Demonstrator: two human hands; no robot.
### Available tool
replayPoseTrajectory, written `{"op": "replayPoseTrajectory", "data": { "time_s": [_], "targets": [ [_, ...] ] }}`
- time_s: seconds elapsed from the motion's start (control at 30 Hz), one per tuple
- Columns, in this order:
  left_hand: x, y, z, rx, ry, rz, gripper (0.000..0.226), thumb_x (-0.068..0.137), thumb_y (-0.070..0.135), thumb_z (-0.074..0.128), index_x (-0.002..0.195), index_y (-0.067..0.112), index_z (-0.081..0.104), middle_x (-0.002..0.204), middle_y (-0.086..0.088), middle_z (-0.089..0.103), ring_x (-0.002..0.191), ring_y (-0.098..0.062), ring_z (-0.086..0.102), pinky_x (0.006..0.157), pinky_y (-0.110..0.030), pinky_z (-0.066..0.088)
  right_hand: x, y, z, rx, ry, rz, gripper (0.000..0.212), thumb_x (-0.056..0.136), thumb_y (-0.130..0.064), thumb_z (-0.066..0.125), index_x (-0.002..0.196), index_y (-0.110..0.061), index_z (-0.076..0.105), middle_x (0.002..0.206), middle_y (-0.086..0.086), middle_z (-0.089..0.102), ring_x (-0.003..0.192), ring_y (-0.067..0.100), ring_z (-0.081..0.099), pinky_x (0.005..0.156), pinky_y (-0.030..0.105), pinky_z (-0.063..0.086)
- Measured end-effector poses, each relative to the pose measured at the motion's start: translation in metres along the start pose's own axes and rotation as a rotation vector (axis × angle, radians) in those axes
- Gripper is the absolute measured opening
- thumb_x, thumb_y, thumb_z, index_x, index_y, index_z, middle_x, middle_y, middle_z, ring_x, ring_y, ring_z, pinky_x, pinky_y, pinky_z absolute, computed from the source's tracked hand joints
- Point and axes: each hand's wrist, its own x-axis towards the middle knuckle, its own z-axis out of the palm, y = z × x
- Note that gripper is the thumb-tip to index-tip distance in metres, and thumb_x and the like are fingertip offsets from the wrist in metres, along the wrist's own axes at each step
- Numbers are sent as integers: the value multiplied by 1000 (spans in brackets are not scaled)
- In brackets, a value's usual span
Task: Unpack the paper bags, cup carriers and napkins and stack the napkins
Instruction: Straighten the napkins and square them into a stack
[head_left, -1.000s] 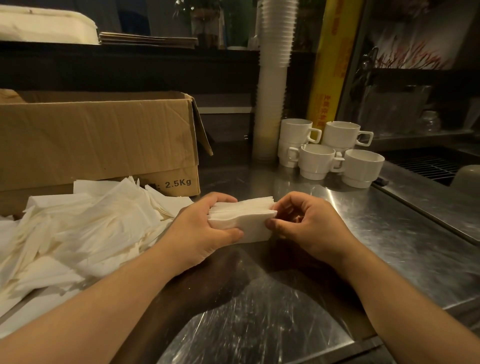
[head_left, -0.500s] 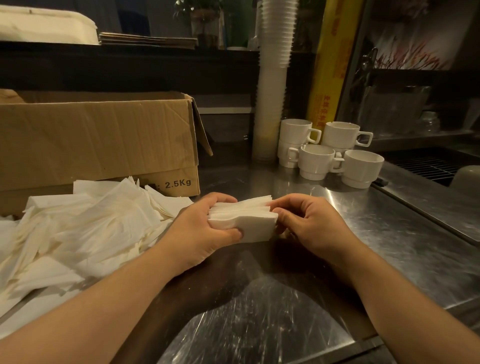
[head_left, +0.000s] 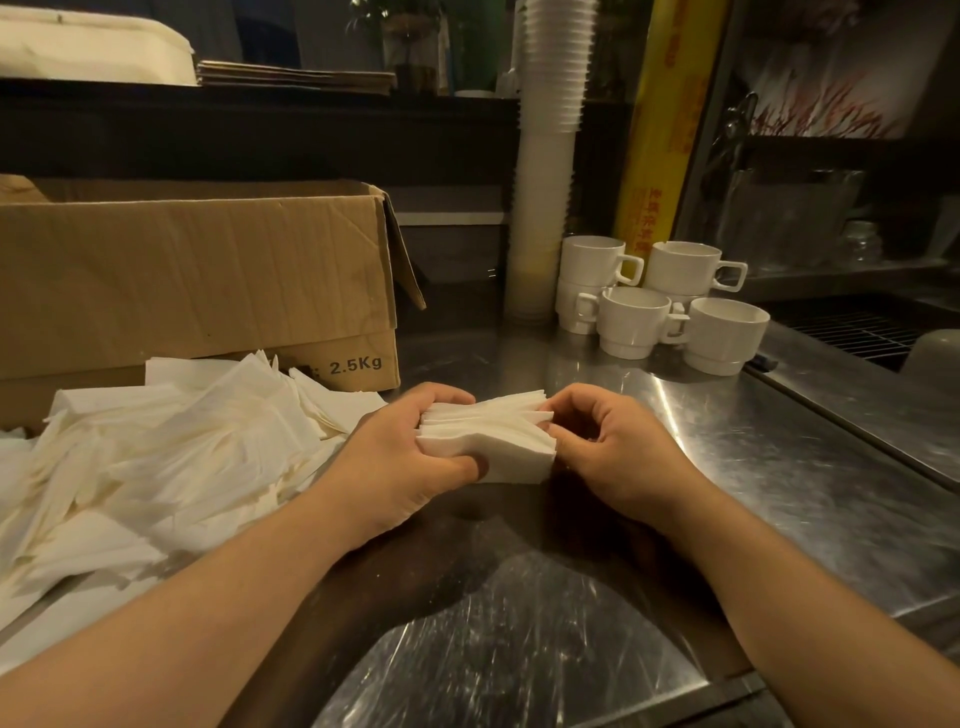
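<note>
Head view shows your two hands meeting over the middle of the steel worktop (head_left: 753, 467), each gripping one end of a small stack (head_left: 493, 436) of folded white napkins. Your left hand (head_left: 400, 457) wraps the stack's left end, thumb pressed against its near face and fingers curled over the top. Your right hand (head_left: 618, 452) pinches the right end with curled fingers, the thumb against the lower edge. The stack's upper sheets fan apart a little at the right; its bottom looks to sit on or just above the worktop, and you cannot tell which.

To your left, along the worktop's left edge, lies a loose pile (head_left: 156, 457) of napkins, spread untidily and reaching up to your left wrist. Behind that pile, at the back left, stands an open cardboard box (head_left: 197, 280) marked 2.5Kg, one flap hanging out to the right.

At the back of the worktop, right of the box, a tall column of white paper cups (head_left: 545, 156) rises out of view. Just beside its foot are white mugs (head_left: 660, 301), some stacked in pairs. A yellow roll (head_left: 665, 130) stands upright behind the mugs.
</note>
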Motion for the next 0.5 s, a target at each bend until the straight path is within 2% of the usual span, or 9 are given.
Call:
{"op": "replayPoseTrajectory", "data": {
  "time_s": [0.17,0.23,0.3,0.33,0.4,0.5],
  "targets": [
    [0,-1,0,3,6,7,59,79,22,89,123,43,55,114,23,62,105,-9,61,87,-23,59,-2,-1,-2,48,-24,11,13,100,-32,63,110,-28,69,105,-10,70,97,9,64,75,20,53],
    [0,-1,0,2,1,6,58,80,24,88,123,44,55,113,24,61,105,-8,61,87,-22,58,-5,-3,-6,140,-65,17,30,94,-52,60,111,-28,69,100,-11,69,92,9,64,72,22,51],
    [0,-1,0,-1,-1,3,57,81,26,87,124,44,55,114,23,61,105,-9,62,88,-25,59,-9,-5,-11,151,-122,-2,55,75,-67,60,114,-29,67,101,-10,67,90,9,63,71,21,51],
    [0,-2,0,-1,0,2,56,82,28,87,125,44,55,115,22,62,106,-10,62,89,-26,60,-10,-5,-12,108,-141,-14,58,71,-66,65,116,-30,66,103,-11,66,90,9,63,69,19,52],
    [1,-2,-1,7,2,1,56,82,30,87,125,45,55,116,22,62,105,-9,62,89,-27,61,-10,-6,-10,-19,-151,-22,51,74,-52,79,117,-29,65,107,-12,64,92,9,63,71,19,55],
    [0,-1,-1,-14,-2,-3,54,82,28,87,124,43,56,115,22,62,106,-9,62,90,-28,61,-5,-2,-7,-133,-118,-32,35,83,-34,81,115,-26,71,112,-12,63,103,11,62,90,30,58]
  ]
}}
